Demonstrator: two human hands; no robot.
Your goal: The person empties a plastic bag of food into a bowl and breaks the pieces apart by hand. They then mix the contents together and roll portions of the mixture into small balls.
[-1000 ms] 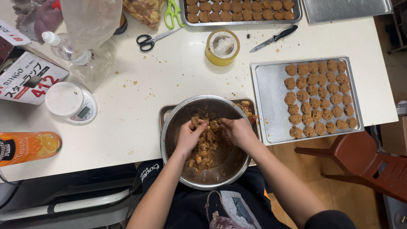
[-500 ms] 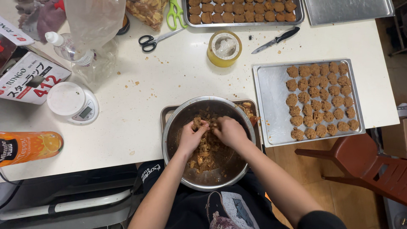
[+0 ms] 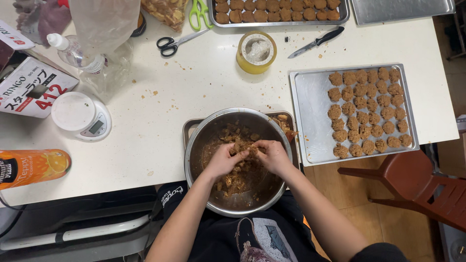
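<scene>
A round steel mixing bowl (image 3: 194, 145) sits at the table's near edge on a small tray (image 3: 188, 127). It holds a crumbly brown mixture (image 3: 233, 182). Both hands are inside the bowl, close together. My left hand (image 3: 224, 160) and my right hand (image 3: 273, 156) press a lump of the brown mixture (image 3: 244, 147) between their fingertips. To the right lies a metal baking tray (image 3: 310, 116) with several brown balls (image 3: 369, 114) in rows on its right half.
A yellow tape roll (image 3: 256, 52), a black-handled knife (image 3: 318, 41) and black scissors (image 3: 177, 41) lie beyond the bowl. A second tray of balls (image 3: 279, 12) is at the far edge. A white kitchen scale (image 3: 81, 116), a plastic bottle (image 3: 92, 63) and an orange carton (image 3: 31, 167) are left. A red chair (image 3: 417, 187) stands right.
Both hands have drawn closer together over the middle of the bowl and now pinch one lump of mixture between them. Nothing else has moved.
</scene>
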